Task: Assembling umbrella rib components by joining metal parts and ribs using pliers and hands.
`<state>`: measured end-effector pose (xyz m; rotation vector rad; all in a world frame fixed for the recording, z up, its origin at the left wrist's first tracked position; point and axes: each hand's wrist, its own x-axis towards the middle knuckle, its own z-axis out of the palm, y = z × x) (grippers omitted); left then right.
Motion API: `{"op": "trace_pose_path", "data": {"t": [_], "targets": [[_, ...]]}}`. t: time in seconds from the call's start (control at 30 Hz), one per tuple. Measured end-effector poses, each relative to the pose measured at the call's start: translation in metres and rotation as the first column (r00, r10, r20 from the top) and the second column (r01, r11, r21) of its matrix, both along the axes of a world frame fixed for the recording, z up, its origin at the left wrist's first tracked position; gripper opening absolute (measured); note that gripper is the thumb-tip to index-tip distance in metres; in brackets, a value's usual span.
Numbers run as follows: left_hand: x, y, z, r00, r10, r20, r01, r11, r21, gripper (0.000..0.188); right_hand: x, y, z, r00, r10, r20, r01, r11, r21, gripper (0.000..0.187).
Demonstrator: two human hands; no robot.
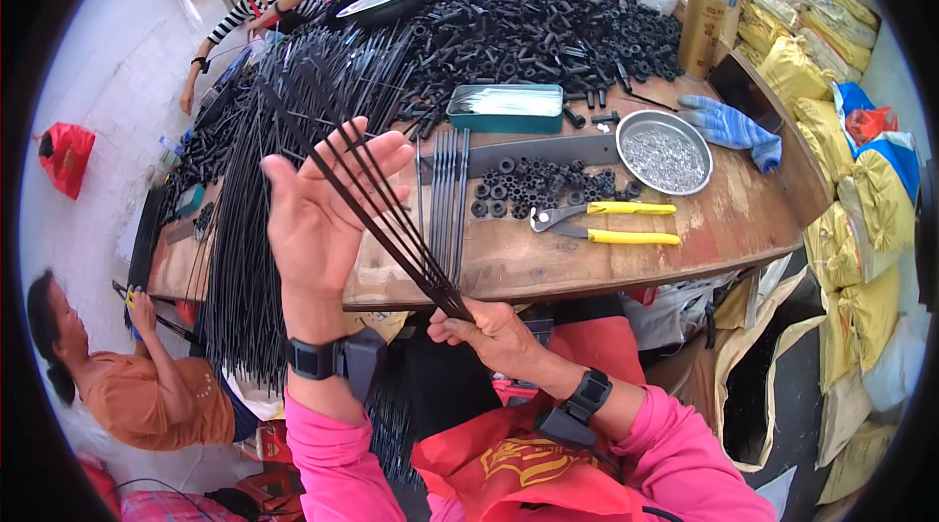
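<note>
My right hand (pixel 501 338) is closed round the lower ends of several thin black rods (pixel 399 243), which fan out up and to the left. Behind and beside them my left hand (pixel 328 219) is raised, palm up and fingers spread, gripping nothing. More black rods (pixel 450 194) lie side by side on the wooden table (pixel 724 238). Right of these is a cluster of small black rings (pixel 533 187). End-cutting pliers (pixel 626 223) with yellow handles lie in front of the rings.
A metal dish (pixel 626 172) holds small silvery pieces; a blue glove (pixel 736 129) lies beside it. Behind stand a green box (pixel 504 121) and a heap of black parts (pixel 548 23). Long rods (pixel 264 219) overhang the left edge. Other people work nearby; yellow sacks (pixel 831 219) line the right.
</note>
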<state>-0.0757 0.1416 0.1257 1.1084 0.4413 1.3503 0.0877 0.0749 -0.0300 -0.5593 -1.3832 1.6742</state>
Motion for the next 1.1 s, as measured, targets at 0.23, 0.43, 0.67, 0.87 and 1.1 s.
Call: {"op": "trace_pose_path", "data": {"t": [0.23, 0.43, 0.67, 0.87, 1.1], "targets": [[-0.013, -0.016, 0.019, 0.974, -0.143, 0.178, 0.120, 0.984, 0.133, 0.059, -0.002, -0.008, 0.007, 0.999, -0.010, 0.031, 0.013, 0.993, -0.119, 0.019], [0.000, -0.027, 0.022, 0.995, 0.093, 0.037, -0.096, 0.988, 0.121, 0.046, 0.003, -0.009, -0.002, 0.997, -0.019, 0.072, 0.037, 0.967, -0.252, 0.022], [0.001, -0.029, 0.019, 0.996, 0.007, -0.091, 0.009, 0.986, 0.167, 0.040, 0.014, -0.001, 0.004, 0.874, -0.026, 0.485, 0.064, 0.996, -0.062, 0.023], [0.016, -0.034, 0.015, 0.998, 0.051, -0.048, -0.045, 0.993, 0.113, 0.040, 0.017, 0.000, -0.009, 0.858, -0.051, 0.510, 0.067, 0.998, -0.013, 0.020], [0.021, -0.038, 0.017, 0.998, 0.008, -0.063, 0.004, 0.983, 0.184, 0.035, 0.017, -0.002, -0.005, 0.828, -0.006, 0.561, 0.053, 0.996, -0.067, 0.031]]}}
